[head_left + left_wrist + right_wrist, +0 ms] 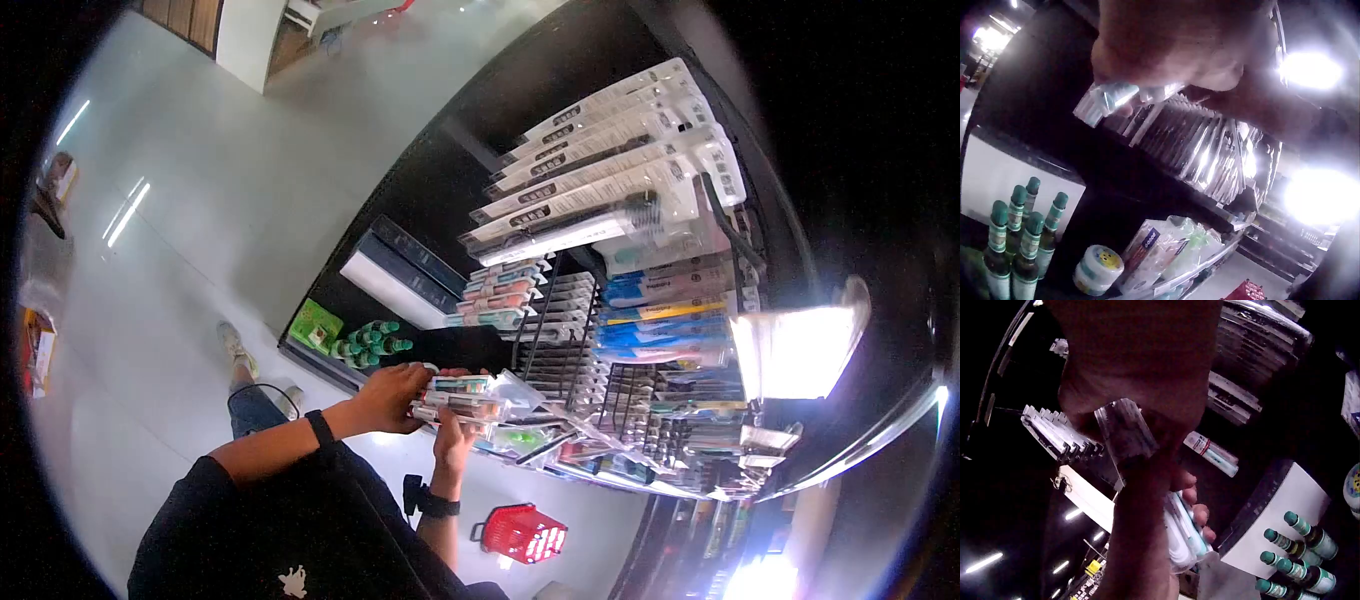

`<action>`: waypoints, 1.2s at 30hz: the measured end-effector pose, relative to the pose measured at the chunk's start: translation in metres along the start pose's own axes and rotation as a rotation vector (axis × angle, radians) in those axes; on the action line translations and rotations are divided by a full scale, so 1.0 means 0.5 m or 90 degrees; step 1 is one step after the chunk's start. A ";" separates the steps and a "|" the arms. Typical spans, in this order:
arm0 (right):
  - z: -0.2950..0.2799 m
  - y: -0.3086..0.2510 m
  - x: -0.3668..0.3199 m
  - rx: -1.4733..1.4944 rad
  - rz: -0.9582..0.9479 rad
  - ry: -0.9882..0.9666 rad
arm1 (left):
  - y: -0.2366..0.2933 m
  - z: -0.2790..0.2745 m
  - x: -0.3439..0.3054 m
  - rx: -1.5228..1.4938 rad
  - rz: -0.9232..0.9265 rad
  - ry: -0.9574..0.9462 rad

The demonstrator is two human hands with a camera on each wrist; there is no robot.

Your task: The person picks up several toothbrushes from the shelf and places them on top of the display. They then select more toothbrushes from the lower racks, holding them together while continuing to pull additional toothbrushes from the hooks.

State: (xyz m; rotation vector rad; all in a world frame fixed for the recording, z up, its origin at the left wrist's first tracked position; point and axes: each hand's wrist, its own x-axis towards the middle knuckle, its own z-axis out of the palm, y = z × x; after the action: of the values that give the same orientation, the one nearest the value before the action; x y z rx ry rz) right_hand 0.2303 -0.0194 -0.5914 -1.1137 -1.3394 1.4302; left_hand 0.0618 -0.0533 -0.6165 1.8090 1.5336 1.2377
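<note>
Near the shelf's (pixel 440 190) lower-left corner, green-capped bottles (pixel 370 347) are being displayed. Just right of them, beside the shelf's lower edge, toothbrush packs (pixel 465 410) are being gripped by the left hand (pixel 395 395), its fingers being curled round them. The same bundle is being gripped by the right hand (pixel 453 443) from below. Farther right, other packs (pixel 505 290) are being held on rack hooks; the gripped ones are being kept off them, no release being shown. A red basket (pixel 525 533) is being supported by the floor (pixel 590 500).
</note>
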 end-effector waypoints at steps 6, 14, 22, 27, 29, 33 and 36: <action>0.053 -0.054 0.021 0.055 -0.057 -0.012 | -0.018 -0.011 0.027 0.041 0.057 0.057; 0.051 -0.047 0.065 0.058 -0.131 -0.035 | -0.034 -0.021 0.063 0.004 0.081 0.075; 0.077 -0.065 0.060 0.056 -0.107 -0.016 | -0.043 -0.011 0.070 -0.025 0.039 0.038; 0.068 -0.049 0.076 0.024 -0.085 -0.028 | -0.064 -0.011 0.093 -0.013 0.027 0.008; 0.068 -0.021 0.087 0.046 -0.078 0.025 | -0.077 -0.021 0.111 -0.031 0.083 0.018; 0.032 0.039 0.136 0.009 -0.105 0.015 | -0.092 -0.021 0.136 -0.065 0.088 0.016; 0.050 0.030 0.132 0.015 -0.081 0.046 | -0.081 -0.034 0.146 -0.026 0.022 -0.080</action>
State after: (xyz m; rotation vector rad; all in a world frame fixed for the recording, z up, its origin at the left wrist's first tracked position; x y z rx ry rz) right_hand 0.1902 0.0380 -0.6091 -1.0367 -1.3154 1.2989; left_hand 0.0238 0.0232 -0.6164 1.8566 1.4058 1.1397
